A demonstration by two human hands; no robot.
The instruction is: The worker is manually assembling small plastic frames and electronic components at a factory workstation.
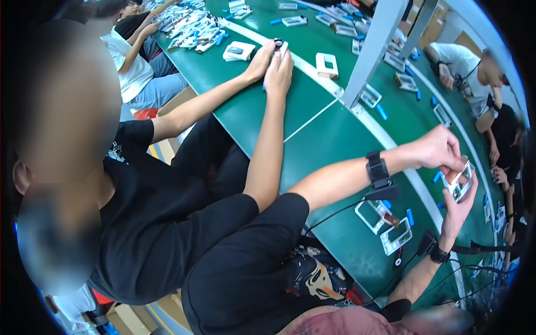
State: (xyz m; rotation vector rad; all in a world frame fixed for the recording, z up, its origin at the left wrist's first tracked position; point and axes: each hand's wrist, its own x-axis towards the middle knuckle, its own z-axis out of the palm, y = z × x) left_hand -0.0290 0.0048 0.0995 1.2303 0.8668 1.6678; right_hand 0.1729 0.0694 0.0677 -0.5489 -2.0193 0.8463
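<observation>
To the left, on the far side of the green tabletop (pixel 312 120), a co-worker's paired hands (pixel 279 72) work on another part. Nearer you and further right, two open rectangular white plastic frames (pixel 389 245) lie beside a small brown block (pixel 391 219) and a short blue cylinder (pixel 410 216). Right of these, your left hand (pixel 438 149) reaches in with bent fingers, its tips pinching a thin copper-coloured piece (pixel 459 172) at the far end of the white rectangular housing (pixel 459 191); your right hand (pixel 460 209) grasps that housing from the near side, lifted above the table. You seem to be midway through handling the copper-coloured piece against the housing; the next move likely calls for a steady right grip and light, exact fingertips. The housing looks tilted and open, with green showing inside; whether the copper-coloured piece is seated, you cannot tell.
</observation>
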